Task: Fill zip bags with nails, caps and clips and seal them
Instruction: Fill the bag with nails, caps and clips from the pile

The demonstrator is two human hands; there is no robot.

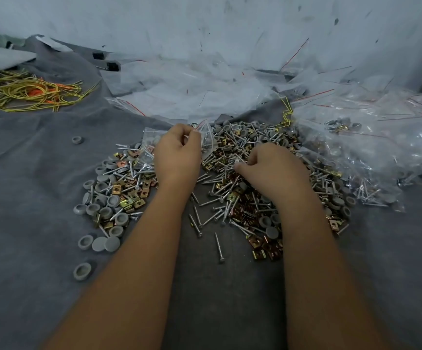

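Grey cloth (28,173) underneath, left hand (178,152) pinches zip bag (208,137); right hand (268,165) pinches nails (220,178).

One wide-angle view is taken from the head, faced forward and down, close over the grey cloth (28,173); the wall (204,21) is seen beyond.

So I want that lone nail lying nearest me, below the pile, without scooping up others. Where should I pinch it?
Pinch the nail mid-shaft, coming straight down from above with thumb and finger on its left and right sides. It lies flat on the cloth, pointing roughly away from you, head toward you, clear of its neighbours, so the shaft's long sides are open. The right hand is nearer.
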